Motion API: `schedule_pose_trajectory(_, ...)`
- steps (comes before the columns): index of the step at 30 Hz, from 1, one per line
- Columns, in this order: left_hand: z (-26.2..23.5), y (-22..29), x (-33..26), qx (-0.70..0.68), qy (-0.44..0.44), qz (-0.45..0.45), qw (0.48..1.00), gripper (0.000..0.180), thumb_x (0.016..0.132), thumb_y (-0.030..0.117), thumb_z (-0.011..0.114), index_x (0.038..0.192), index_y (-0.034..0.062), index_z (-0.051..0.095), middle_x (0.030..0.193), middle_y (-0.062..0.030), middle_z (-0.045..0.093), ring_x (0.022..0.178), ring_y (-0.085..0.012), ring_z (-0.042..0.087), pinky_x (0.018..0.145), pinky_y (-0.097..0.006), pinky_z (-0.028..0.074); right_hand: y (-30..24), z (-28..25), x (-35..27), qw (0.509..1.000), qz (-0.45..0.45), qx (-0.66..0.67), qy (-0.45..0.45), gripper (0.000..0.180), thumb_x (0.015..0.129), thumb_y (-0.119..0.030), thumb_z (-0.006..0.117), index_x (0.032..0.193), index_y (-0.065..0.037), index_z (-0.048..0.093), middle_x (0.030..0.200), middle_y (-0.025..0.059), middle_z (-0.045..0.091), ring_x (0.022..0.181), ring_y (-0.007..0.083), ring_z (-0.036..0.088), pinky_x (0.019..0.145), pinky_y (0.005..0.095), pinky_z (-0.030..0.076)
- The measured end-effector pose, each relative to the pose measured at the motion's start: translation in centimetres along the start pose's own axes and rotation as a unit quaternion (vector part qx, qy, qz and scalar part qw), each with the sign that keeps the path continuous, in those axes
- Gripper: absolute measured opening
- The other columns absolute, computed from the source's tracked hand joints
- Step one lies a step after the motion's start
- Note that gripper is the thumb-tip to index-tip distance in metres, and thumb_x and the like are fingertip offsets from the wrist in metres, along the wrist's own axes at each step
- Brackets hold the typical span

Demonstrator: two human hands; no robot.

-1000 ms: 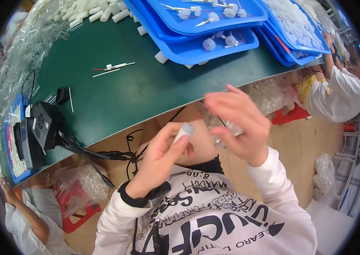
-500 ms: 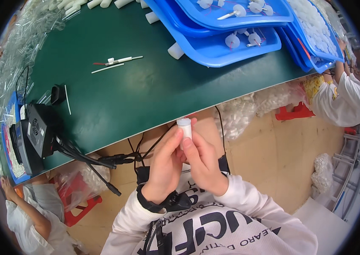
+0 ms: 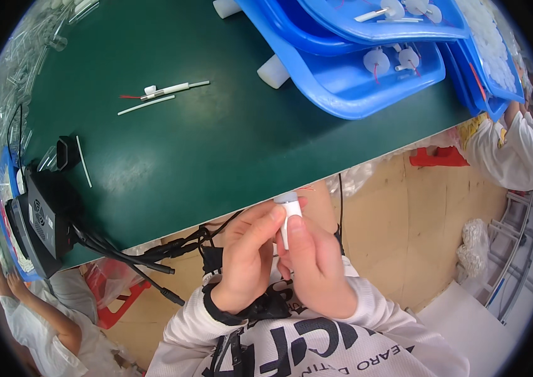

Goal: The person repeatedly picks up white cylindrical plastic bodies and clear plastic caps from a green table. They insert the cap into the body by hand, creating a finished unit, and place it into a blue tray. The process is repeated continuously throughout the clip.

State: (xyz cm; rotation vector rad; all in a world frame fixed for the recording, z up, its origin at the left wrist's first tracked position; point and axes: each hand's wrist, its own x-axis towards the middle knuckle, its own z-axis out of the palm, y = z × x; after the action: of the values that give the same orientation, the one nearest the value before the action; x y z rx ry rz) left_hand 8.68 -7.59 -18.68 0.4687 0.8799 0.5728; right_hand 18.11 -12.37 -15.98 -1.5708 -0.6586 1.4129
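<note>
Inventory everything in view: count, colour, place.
Capped tube: one, white, held below table edge
Table: one, green, centre
Trays: several, blue, stacked upper right
Wired discs: several, white, in trays
Disc heap: one, white, far-right tray
Cylinders: at least two, white, by trays
Wired rod: one, white, table
Thin sticks: two, white, table
Fan box: one, black, left
Cables: several, black, lower left
Tube heap: one, clear, upper left
Stools: two, red, floor
Plastic bundle: one, whitish, floor
Co-workers: two-plus, white tops, both sides
Left grip: one, bare, on tube
Right grip: one, bare, on tube
</note>
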Motion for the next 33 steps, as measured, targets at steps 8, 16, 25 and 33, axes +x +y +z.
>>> schedule_pose_trajectory(8,0.4,0.9,-0.3,0.010,0.050,-0.016,0.999,0.038,0.090,0.030,0.049,0.105,-0.0035,0.059,0.082,-0.0061,0.059,0.073,-0.0098,0.053,0.063,-0.023,0.041,0.5,0.8,0.1,0.998,-0.002,0.060,0.019,0.031,0.097,-0.021,0.035,0.081,0.001,0.049,0.061,0.0072,0.048,0.053,0.0146,0.046,0.050,0.0292,0.037)
schedule_pose_trajectory(16,0.8,2.0,-0.4,0.014,0.065,-0.049,0.997,0.025,0.089,0.029,0.055,0.085,0.0041,0.054,0.060,0.0009,0.051,0.042,-0.0053,0.049,0.034,-0.017,0.039,0.4,1.3,0.7,0.917,0.127,0.376,-0.043,0.042,0.097,-0.039,0.029,0.072,-0.007,0.040,0.056,-0.0030,0.032,0.044,0.0071,0.027,0.040,0.0219,0.024)
schedule_pose_trajectory(25,0.3,0.8,-0.8,0.012,0.036,-0.021,0.999,0.032,0.091,0.028,0.049,0.104,-0.0003,0.055,0.077,-0.0020,0.056,0.061,-0.0062,0.052,0.051,-0.019,0.044,2.0,0.4,1.1,0.964,0.036,0.256,-0.069,0.039,0.098,-0.037,0.030,0.078,-0.006,0.042,0.061,-0.0034,0.032,0.048,0.0047,0.031,0.042,0.0198,0.028)
schedule_pose_trajectory(33,-0.9,0.7,-0.7,0.020,0.003,-0.024,1.000,0.035,0.087,0.016,0.048,0.116,-0.0036,0.053,0.089,-0.0036,0.058,0.071,-0.0078,0.052,0.059,-0.020,0.044,2.5,0.1,1.2,0.977,0.019,0.203,-0.067,0.035,0.099,-0.031,0.030,0.082,-0.003,0.043,0.068,0.0004,0.041,0.055,0.0066,0.039,0.045,0.0199,0.034)
